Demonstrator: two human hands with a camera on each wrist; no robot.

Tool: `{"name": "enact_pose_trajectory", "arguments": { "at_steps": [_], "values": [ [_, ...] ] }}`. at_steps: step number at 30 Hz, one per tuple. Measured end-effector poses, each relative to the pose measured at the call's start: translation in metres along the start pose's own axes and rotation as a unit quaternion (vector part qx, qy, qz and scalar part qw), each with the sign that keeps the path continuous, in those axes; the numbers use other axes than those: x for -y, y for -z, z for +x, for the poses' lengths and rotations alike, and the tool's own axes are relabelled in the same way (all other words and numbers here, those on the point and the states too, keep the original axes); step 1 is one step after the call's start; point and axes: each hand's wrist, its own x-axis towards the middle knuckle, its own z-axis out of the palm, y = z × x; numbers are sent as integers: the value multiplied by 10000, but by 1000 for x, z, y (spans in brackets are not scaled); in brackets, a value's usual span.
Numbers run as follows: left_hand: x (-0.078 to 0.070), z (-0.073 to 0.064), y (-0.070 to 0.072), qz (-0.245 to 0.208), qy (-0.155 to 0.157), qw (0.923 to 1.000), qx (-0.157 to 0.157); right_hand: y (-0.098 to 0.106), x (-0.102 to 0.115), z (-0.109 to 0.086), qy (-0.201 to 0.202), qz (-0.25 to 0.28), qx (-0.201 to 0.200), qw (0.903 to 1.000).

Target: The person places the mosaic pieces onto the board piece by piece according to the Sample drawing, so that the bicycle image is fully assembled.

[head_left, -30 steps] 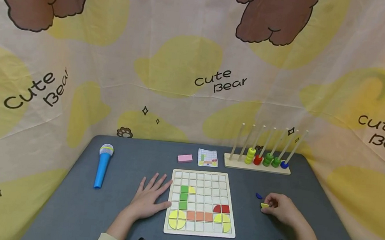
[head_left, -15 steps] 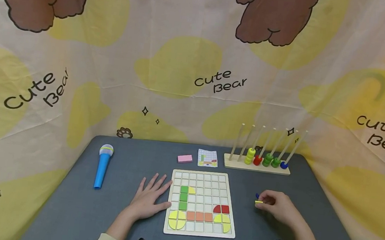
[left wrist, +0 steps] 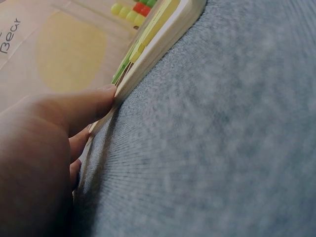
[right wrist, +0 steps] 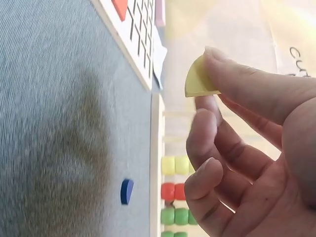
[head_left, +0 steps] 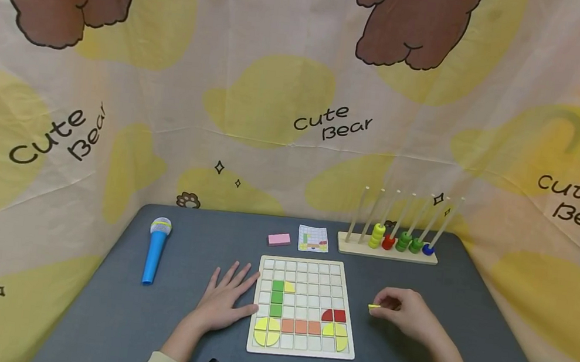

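Note:
My right hand [head_left: 408, 314] pinches a yellow quarter-circle tile [right wrist: 199, 78] between thumb and fingertips, to the right of the board and raised off the table in the right wrist view. The white grid board [head_left: 299, 347] carries green squares [head_left: 276, 297], orange squares [head_left: 301, 326], red pieces [head_left: 339, 315] and several yellow quarter-circles [head_left: 267, 331]. Spread flat beside the board's left edge, my left hand [head_left: 226, 301] touches that edge with its thumb and a fingertip. A dark blue piece [right wrist: 127, 191] lies on the table, hidden behind my right hand in the head view.
Behind the board lie a pink block [head_left: 279, 239] and a small pattern card [head_left: 313, 239]. A wooden peg rack [head_left: 388, 251] with coloured beads stands at the back right. A blue toy microphone [head_left: 154, 252] lies on the left of the dark table [head_left: 97, 302].
My right hand has moved left toward the board with the yellow tile, passing in front of the blue piece. The left hand stays where it was.

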Motion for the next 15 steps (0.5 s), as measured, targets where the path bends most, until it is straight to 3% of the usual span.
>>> {"name": "enact_pose_trajectory", "arguments": {
  "at_steps": [6,15],
  "values": [
    [0,0,2,139,66,9998,139,-9,9,1,148,43,53,9999],
    [1,0,0,118,38,9999,84,-26,24,2,207,98,343,9992]
  ]
}}
